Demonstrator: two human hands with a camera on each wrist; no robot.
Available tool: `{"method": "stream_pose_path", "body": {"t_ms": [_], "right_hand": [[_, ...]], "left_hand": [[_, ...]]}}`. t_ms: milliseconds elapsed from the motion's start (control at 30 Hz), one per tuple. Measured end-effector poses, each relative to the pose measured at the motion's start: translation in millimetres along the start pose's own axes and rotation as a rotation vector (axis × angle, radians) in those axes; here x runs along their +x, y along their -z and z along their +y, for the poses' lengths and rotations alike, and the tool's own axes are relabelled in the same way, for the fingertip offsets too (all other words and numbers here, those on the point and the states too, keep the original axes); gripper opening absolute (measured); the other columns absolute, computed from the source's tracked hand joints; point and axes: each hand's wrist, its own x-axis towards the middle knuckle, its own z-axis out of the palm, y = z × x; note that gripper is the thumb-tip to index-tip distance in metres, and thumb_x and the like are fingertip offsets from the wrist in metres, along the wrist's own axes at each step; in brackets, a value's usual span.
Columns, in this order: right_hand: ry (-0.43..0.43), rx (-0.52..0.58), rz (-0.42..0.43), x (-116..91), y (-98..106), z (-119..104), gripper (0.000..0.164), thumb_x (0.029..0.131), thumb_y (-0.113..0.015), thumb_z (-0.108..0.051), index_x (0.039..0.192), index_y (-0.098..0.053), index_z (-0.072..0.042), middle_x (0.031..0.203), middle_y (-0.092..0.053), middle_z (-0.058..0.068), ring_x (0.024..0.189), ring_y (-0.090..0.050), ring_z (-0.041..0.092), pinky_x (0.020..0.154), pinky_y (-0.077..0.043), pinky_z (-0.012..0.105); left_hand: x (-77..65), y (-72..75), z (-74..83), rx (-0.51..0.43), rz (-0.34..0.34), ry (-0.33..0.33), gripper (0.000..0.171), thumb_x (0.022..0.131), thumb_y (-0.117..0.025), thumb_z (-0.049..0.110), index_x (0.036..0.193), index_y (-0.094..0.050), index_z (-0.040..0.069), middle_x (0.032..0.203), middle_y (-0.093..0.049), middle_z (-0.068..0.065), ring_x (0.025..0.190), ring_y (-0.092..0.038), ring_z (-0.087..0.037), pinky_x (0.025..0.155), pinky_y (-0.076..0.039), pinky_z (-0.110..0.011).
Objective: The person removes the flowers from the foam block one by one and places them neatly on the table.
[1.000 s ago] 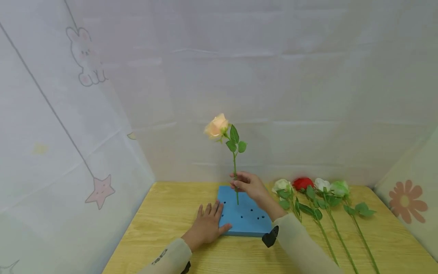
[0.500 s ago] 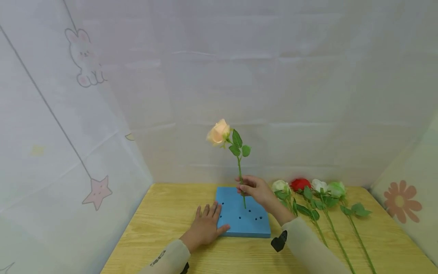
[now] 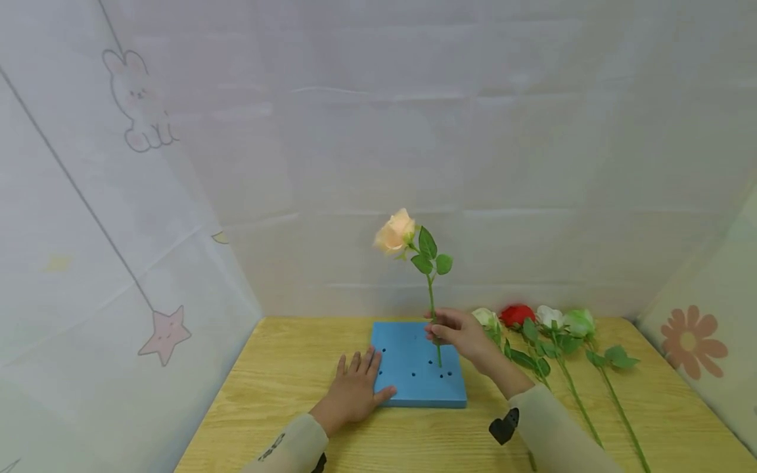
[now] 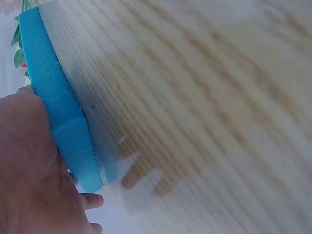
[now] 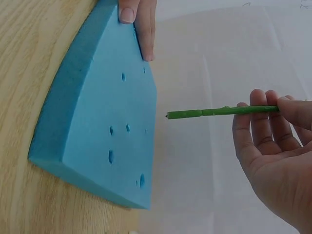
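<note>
My right hand pinches the green stem of a peach-coloured rose between thumb and fingers, bloom up. In the right wrist view, the stem's cut end hangs apart from the blue foam block, above its holed face. My left hand lies with fingers spread at the block's left side, thumb on its top near the front corner. In the left wrist view the palm is against the side of the block, and several fingertips are partly hidden.
On the wooden table to the right lie a cream rose, a red rose, a white rose and a green-tinged rose, stems toward the front. A pale printed curtain surrounds the table.
My right hand has carried the peach rose to the right and slightly down across the block. The left hand stays in place at the block's side.
</note>
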Motion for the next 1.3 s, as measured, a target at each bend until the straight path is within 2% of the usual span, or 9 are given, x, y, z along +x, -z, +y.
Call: {"method": "stream_pose_path", "body": {"t_ms": [133, 267, 367, 500, 600, 733, 867, 1133, 1300], "right_hand": [[-0.001, 0.007, -0.001, -8, 8, 0, 0.041, 0.103, -0.061, -0.013, 0.141, -0.056, 0.001, 0.126, -0.063, 0.027, 0.11, -0.069, 0.033, 0.092, -0.057, 0.04], [-0.019, 0.008, 0.004, -16, 17, 0, 0.044, 0.102, -0.063, -0.015, 0.142, -0.055, 0.001, 0.126, -0.064, 0.025, 0.108, -0.07, 0.027, 0.091, -0.058, 0.037], [-0.019, 0.006, -0.006, -23, 23, -1, 0.047, 0.103, -0.063, -0.018, 0.143, -0.053, 0.003, 0.127, -0.062, 0.027, 0.109, -0.07, 0.027, 0.092, -0.057, 0.039], [-0.007, 0.001, -0.019, -33, 31, -1, 0.049, 0.103, -0.062, -0.018, 0.145, -0.05, 0.005, 0.127, -0.06, 0.029, 0.113, -0.067, 0.037, 0.094, -0.056, 0.042], [-0.004, 0.01, -0.018, -39, 37, -1, 0.049, 0.103, -0.061, -0.016, 0.145, -0.048, 0.007, 0.124, -0.062, 0.026, 0.113, -0.067, 0.038, 0.093, -0.057, 0.041], [0.009, 0.005, -0.01, -48, 45, 1, 0.048, 0.103, -0.06, -0.013, 0.144, -0.048, 0.009, 0.12, -0.066, 0.021, 0.108, -0.07, 0.031, 0.092, -0.057, 0.043], [0.001, -0.034, 0.021, -58, 53, 2, 0.048, 0.103, -0.06, -0.014, 0.144, -0.049, 0.008, 0.116, -0.069, 0.014, 0.104, -0.071, 0.028, 0.09, -0.058, 0.045], [-0.048, -0.062, 0.053, -75, 68, 0, 0.055, 0.105, -0.059, -0.018, 0.149, -0.042, 0.01, 0.13, -0.059, 0.028, 0.105, -0.071, 0.025, 0.09, -0.058, 0.041], [-0.083, -0.065, 0.074, -83, 75, 1, 0.057, 0.104, -0.059, -0.016, 0.152, -0.038, 0.007, 0.133, -0.059, 0.025, 0.106, -0.07, 0.023, 0.091, -0.057, 0.04]], "left_hand": [[2.0, -4.0, -1.7, -0.003, 0.01, -0.007, 0.092, 0.098, -0.029, 0.076, 0.164, -0.019, 0.012, 0.169, -0.016, -0.013, 0.15, -0.024, -0.045, 0.117, -0.011, -0.069], [1.8, -6.8, -3.3, 0.006, 0.019, -0.013, 0.096, 0.096, -0.021, 0.08, 0.164, -0.016, 0.013, 0.17, -0.013, -0.011, 0.151, -0.023, -0.044, 0.117, -0.011, -0.069], [1.3, -5.6, -3.4, -0.006, 0.012, -0.018, 0.097, 0.095, -0.019, 0.081, 0.164, -0.016, 0.013, 0.17, -0.013, -0.012, 0.151, -0.023, -0.045, 0.117, -0.01, -0.07], [1.1, -2.2, -3.0, -0.029, -0.006, -0.017, 0.096, 0.096, -0.024, 0.079, 0.164, -0.017, 0.012, 0.17, -0.013, -0.013, 0.151, -0.022, -0.046, 0.117, -0.009, -0.07], [2.1, -2.7, -3.8, -0.016, -0.02, -0.007, 0.096, 0.095, -0.023, 0.08, 0.165, -0.015, 0.013, 0.17, -0.01, -0.011, 0.152, -0.02, -0.044, 0.118, -0.008, -0.069], [4.2, -6.6, -5.2, 0.004, -0.022, -0.003, 0.097, 0.094, -0.019, 0.081, 0.165, -0.012, 0.015, 0.171, -0.007, -0.009, 0.153, -0.019, -0.042, 0.119, -0.008, -0.068], [4.7, -7.8, -5.1, -0.013, -0.011, -0.014, 0.095, 0.096, -0.025, 0.079, 0.165, -0.015, 0.013, 0.17, -0.011, -0.012, 0.151, -0.022, -0.044, 0.118, -0.009, -0.069], [3.3, -6.3, -5.8, -0.018, -0.004, -0.023, 0.095, 0.096, -0.024, 0.078, 0.164, -0.018, 0.012, 0.169, -0.015, -0.014, 0.15, -0.024, -0.045, 0.117, -0.01, -0.07], [1.9, -2.3, -4.4, -0.02, -0.017, -0.014, 0.092, 0.098, -0.027, 0.076, 0.164, -0.019, 0.013, 0.169, -0.014, -0.013, 0.151, -0.023, -0.044, 0.118, -0.011, -0.069]]}}
